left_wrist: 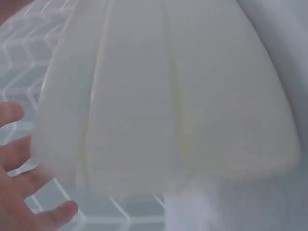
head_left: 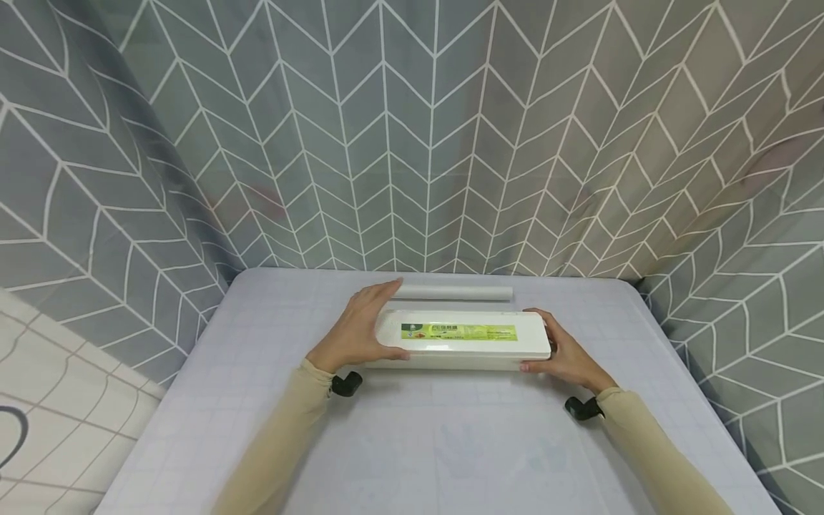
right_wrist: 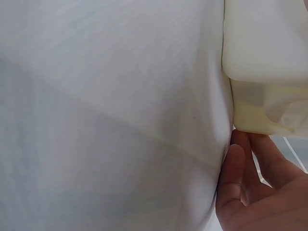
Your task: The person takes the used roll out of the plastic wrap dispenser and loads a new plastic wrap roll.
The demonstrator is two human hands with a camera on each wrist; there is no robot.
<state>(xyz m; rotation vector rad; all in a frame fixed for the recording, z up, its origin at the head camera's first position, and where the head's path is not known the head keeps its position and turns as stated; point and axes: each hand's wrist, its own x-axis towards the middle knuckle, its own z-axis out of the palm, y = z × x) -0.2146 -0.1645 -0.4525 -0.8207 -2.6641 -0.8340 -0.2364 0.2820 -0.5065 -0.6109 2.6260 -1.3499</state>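
A long white cling film box (head_left: 463,357) with a green and yellow label (head_left: 458,332) lies crosswise on the table. My left hand (head_left: 360,329) is at its left end, fingers spread and fairly straight, with the thumb over the front edge. In the left wrist view those fingers (left_wrist: 14,154) stand beside the blurred box (left_wrist: 134,106); contact there is hard to make out. My right hand (head_left: 566,354) holds the right end, thumb at the front and fingers behind. The right wrist view has its fingertips against the bottom of the box end (right_wrist: 269,53).
A white roll (head_left: 457,292) lies on the table just behind the box, its left part hidden by the left hand. Pale cloth covers the table (head_left: 450,443). Grey patterned curtains (head_left: 425,143) hang along the back and sides.
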